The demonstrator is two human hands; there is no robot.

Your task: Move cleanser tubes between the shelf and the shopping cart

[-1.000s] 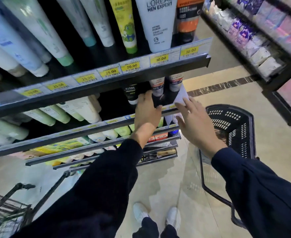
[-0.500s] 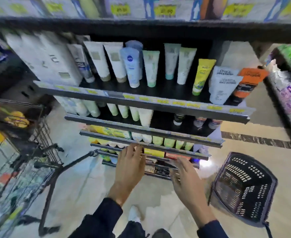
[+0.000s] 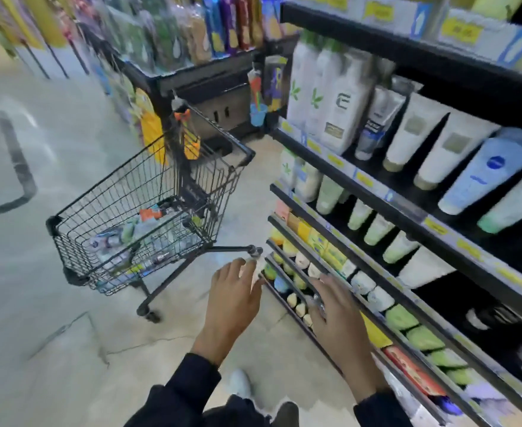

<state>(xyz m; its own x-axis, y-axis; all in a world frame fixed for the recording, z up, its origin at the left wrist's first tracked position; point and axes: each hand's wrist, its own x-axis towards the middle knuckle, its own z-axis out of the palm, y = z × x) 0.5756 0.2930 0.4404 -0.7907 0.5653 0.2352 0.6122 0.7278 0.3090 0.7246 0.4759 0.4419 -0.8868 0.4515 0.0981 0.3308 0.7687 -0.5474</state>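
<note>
Shelf [image 3: 407, 211] now swung right; shopping cart [image 3: 148, 211] entered view.

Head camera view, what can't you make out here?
- Items in the shopping cart: blurred behind its wire mesh.
- Price tags on the shelf rails: figures smeared by motion blur.
- Left hand: something pale by its fingers, too blurred to name.
- Top shelf goods: cut off by the frame edge.

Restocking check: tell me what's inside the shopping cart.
The shopping cart holds a loose pile of tubes and small packages on its floor, one orange. Labels are too blurred to read, and lower items are covered.
</note>
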